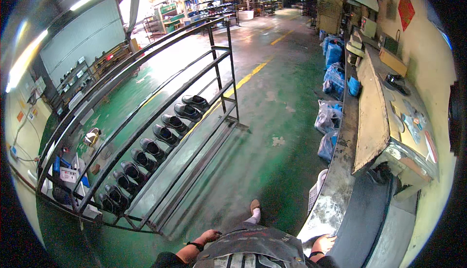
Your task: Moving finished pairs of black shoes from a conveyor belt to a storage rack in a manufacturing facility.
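Observation:
My left hand [210, 236] hangs beside the dark apron [258, 241] at my front, its fingers loosely bent and nothing visible in them. It is nearest to the lower end of a black metal shoe rack [224, 64], but apart from it. A row of black shoes [152, 147] stands along a shelf of this rack. On the right, my right hand [323, 243] is at the pale, worn edge of a long bench [331, 209], fingers stretched out, holding nothing that I can see. Next to it runs a dark belt [362, 214].
Blue and clear plastic bags [328, 117] line the bench's left side, near a white basket [317, 190]. A raised shelf [372, 122] over the belt holds a black shoe [398, 84]. A yellow line [253, 73] crosses the green floor. More shelving [221, 8] stands far back.

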The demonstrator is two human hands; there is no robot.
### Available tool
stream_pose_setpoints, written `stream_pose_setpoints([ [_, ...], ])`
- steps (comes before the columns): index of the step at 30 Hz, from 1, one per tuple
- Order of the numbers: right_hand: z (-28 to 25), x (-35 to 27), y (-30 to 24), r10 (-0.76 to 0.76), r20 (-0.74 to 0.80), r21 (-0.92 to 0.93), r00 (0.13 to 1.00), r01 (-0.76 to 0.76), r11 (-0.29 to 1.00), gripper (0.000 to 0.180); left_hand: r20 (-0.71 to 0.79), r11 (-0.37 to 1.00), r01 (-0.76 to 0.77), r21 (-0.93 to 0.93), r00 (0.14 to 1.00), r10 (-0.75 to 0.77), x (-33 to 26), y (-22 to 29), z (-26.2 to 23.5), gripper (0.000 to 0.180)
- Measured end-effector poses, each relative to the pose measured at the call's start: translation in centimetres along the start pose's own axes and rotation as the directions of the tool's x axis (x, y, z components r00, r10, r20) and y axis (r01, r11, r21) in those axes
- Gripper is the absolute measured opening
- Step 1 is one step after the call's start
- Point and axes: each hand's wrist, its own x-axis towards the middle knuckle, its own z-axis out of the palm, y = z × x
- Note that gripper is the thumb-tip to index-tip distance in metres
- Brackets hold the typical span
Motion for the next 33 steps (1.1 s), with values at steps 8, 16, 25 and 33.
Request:
stream_pose_setpoints([
  [8, 0.9, 0.2, 0.7, -0.072, -0.148, -0.041, 0.986, 0.067, 0.997, 0.042, 0.011, 0.998, 0.053, -0.013, 0.999, -0.053, 0.1, 0.6, 0.0, 0.037],
  [16, -3.8, -0.4, 0.3, -0.162, -0.15, 0.02, 0.975, 0.167, 0.986, 0.041, -0.042, 0.997, -0.021, 0.073, 0.999, 0.025, -0.1, 0.4, 0.4, 0.038],
  [25, -4.9, -0.4, 0.3, -0.164, -0.144, 0.043, 0.976, 0.172, 0.984, 0.04, -0.052, 1.0, -0.001, 0.01, 0.999, 0.001, 0.3, 0.4, 0.6, 0.04],
  [33, -4.5, -0.5, 0.2, -0.138, -0.136, 0.047, 0.981, 0.145, 0.988, 0.039, -0.028, 0.999, 0.013, -0.036, 1.0, -0.014, 0.8, -0.3, 0.8, 0.039],
])
